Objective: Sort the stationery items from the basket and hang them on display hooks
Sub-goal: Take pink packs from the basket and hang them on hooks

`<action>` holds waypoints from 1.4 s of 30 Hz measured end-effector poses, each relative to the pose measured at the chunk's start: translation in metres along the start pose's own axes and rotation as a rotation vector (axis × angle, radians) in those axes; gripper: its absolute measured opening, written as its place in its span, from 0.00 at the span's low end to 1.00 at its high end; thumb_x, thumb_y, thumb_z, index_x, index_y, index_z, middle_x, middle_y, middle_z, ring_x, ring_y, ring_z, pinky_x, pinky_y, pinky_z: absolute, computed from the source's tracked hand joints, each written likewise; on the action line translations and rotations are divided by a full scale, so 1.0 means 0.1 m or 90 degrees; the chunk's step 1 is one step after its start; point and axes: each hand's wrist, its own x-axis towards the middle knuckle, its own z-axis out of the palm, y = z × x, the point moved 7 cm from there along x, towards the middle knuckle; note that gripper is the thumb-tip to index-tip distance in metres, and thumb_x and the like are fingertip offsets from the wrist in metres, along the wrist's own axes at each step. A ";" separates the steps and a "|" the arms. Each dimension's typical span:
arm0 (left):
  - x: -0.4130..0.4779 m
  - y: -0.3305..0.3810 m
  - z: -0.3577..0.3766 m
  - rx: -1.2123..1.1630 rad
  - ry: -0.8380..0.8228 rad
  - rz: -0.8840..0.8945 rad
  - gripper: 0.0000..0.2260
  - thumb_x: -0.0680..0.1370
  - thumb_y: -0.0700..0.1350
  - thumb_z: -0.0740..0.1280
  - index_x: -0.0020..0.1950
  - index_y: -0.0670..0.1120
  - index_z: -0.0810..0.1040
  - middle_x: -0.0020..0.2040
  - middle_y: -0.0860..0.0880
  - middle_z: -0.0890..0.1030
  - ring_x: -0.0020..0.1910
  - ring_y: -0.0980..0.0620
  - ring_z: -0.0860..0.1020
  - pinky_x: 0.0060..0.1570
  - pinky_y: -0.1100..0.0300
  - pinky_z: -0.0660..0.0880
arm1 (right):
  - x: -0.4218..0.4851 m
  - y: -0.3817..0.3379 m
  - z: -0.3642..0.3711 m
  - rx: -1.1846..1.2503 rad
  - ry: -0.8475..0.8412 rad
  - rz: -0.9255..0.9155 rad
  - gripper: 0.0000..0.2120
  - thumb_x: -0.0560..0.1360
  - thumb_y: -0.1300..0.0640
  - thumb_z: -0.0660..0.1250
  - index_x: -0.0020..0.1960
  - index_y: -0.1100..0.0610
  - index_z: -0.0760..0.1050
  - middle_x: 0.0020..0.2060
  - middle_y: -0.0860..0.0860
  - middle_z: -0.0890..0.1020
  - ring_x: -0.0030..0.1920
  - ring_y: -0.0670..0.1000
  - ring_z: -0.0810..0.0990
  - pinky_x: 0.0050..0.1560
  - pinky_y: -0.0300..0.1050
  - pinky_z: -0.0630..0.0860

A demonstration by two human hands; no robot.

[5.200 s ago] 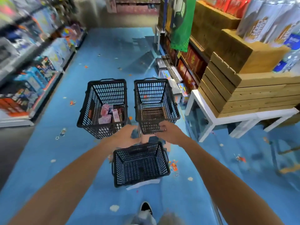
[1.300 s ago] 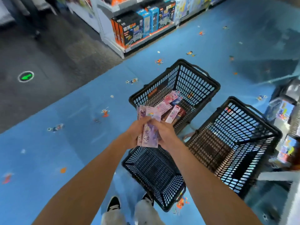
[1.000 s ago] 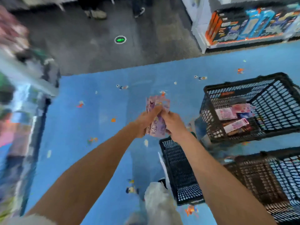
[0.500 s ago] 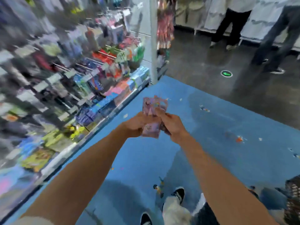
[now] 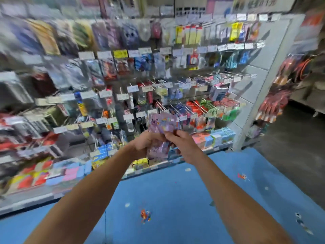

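Observation:
A small stack of purple stationery packs [image 5: 164, 123] is held upright in front of me by both hands. My left hand [image 5: 145, 144] grips the lower part of the stack from the left. My right hand [image 5: 181, 144] pinches the packs from the right, fingers curled around their edge. Behind the packs stands a wall of display hooks [image 5: 177, 106] crowded with hanging packets and white price tags. The view is blurred by motion. The baskets are out of sight.
Boxed goods line the bottom shelf [image 5: 70, 171] of the display. A grey end panel [image 5: 260, 88] closes the rack at the right, with more hanging goods [image 5: 281, 88] beyond it. Blue patterned floor [image 5: 175, 208] lies between me and the rack.
I have turned from the baskets on the floor to face the hook display. Both hands picked a stack of purple packs out of the basket and still hold it raised.

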 end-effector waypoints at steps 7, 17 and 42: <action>-0.27 0.84 -0.72 -0.025 0.195 0.157 0.06 0.75 0.43 0.74 0.46 0.41 0.87 0.41 0.42 0.86 0.33 0.49 0.84 0.31 0.59 0.79 | 0.79 -0.70 0.43 -0.032 -0.103 -0.068 0.12 0.75 0.48 0.76 0.49 0.56 0.84 0.37 0.51 0.84 0.34 0.48 0.79 0.34 0.43 0.72; -0.34 1.43 -1.68 -0.111 0.355 0.268 0.03 0.78 0.33 0.69 0.49 0.34 0.82 0.39 0.38 0.83 0.32 0.44 0.83 0.32 0.52 0.82 | 1.61 -1.19 1.27 0.007 -0.237 -0.076 0.04 0.75 0.59 0.76 0.49 0.57 0.83 0.42 0.52 0.85 0.41 0.49 0.80 0.34 0.43 0.69; 1.62 3.38 -3.84 -0.004 0.384 0.353 0.23 0.55 0.55 0.87 0.44 0.46 0.87 0.47 0.36 0.87 0.41 0.39 0.87 0.41 0.46 0.81 | 4.61 -2.55 1.76 0.080 -0.229 -0.205 0.10 0.82 0.65 0.66 0.62 0.57 0.76 0.48 0.49 0.86 0.44 0.44 0.86 0.40 0.36 0.80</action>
